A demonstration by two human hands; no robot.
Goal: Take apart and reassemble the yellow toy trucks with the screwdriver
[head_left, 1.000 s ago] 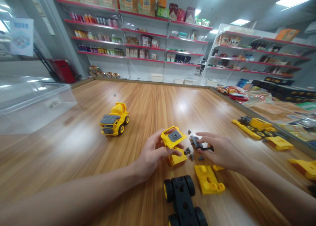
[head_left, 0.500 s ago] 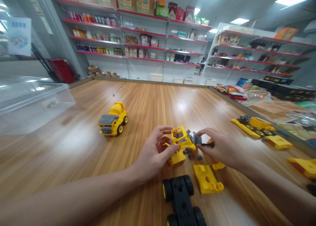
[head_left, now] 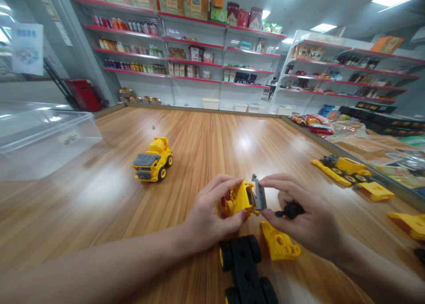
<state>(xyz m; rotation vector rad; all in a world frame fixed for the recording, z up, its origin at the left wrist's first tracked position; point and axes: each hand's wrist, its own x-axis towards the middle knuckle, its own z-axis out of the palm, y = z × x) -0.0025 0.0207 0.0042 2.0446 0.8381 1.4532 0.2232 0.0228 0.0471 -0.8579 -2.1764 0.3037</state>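
Observation:
My left hand (head_left: 210,211) is closed around a yellow toy truck cab (head_left: 239,198), thumb below and fingers on top. My right hand (head_left: 310,213) pinches a flat grey toy part (head_left: 260,195) against the cab's right side. A black-handled tool that looks like a small screwdriver (head_left: 294,210) is tucked in the same hand; its tip is hard to make out. Below the hands lies a black wheeled chassis (head_left: 245,268) with thick tyres. Beside it is a yellow plate with holes (head_left: 281,244), partly covered by my right hand.
A yellow toy mixer truck (head_left: 152,160) stands left on the wooden table (head_left: 186,136). More yellow toy parts (head_left: 352,171) lie at the right edge. A clear plastic bin (head_left: 43,140) sits at the left. Packaged goods (head_left: 358,138) lie beyond the right edge; stocked shelves stand behind.
The cab has been turned in my left hand, its open window frame now facing away. My right hand has brought the grey part up against it, and the black handle has swung into fuller view.

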